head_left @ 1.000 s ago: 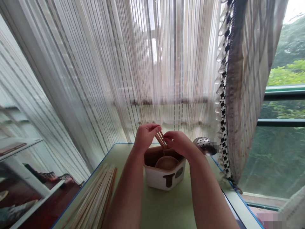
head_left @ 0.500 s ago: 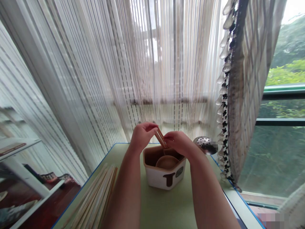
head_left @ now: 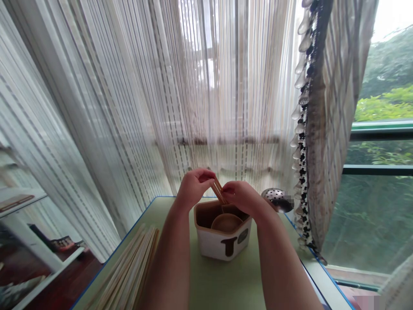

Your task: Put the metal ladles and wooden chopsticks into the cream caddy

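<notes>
Several wooden chopsticks (head_left: 220, 190) stand tilted over the back compartment of a white utensil holder (head_left: 211, 247) with a brown inside. My left hand (head_left: 195, 184) is closed on their upper ends. Beside it, my right hand (head_left: 240, 195) has its fingers pinched on the same chopsticks, lower down. A brown round-headed utensil (head_left: 226, 223) rests in the holder's front compartment. Just past my right wrist shows the perforated metal head of a skimmer (head_left: 277, 199); its handle is hidden. A loose bundle of chopsticks (head_left: 132, 269) lies on the table by my left forearm.
The holder stands on a pale green table (head_left: 222, 288) with a blue edge. Sheer striped curtains (head_left: 206, 107) hang right behind the table. A white shelf (head_left: 41, 241) is at the left, and a window (head_left: 374, 206) is at the right.
Both hands keep their grip on the chopsticks, which have barely moved. The view has shifted slightly.
</notes>
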### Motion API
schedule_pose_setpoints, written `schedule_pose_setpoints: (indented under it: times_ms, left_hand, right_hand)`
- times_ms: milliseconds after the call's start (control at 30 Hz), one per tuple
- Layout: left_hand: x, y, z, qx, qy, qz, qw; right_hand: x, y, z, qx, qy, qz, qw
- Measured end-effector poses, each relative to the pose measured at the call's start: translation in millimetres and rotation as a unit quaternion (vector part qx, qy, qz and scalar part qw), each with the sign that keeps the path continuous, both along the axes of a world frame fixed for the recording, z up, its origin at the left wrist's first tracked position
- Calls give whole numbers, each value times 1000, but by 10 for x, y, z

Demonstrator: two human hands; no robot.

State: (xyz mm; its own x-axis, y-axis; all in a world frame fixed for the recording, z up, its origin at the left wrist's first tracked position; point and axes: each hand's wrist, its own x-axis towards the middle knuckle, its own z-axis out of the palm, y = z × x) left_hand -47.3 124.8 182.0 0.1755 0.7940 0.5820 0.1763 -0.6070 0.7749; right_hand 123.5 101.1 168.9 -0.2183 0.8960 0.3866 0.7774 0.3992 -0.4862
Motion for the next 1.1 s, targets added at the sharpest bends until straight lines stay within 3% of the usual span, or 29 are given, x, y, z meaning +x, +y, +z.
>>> schedule_pose_setpoints:
  times_ms: [200,900,1000,1100]
  left_hand:
    - [-12,-28,23,30,4,44,999]
    - [-19,-2,7,-20,1,-8,1000]
    - [-32,-25,25,-13,-13,18,1000]
    - [-75,-134,79,12,-51,83,995]
  right_hand:
    - [16,39,-52,-8,12,10,1000]
    - [24,42,-21,-42,-12,-9,999]
    - [38,17,9,-21,-17,-19,999]
    - [27,-153,100,20,-38,-49,998]
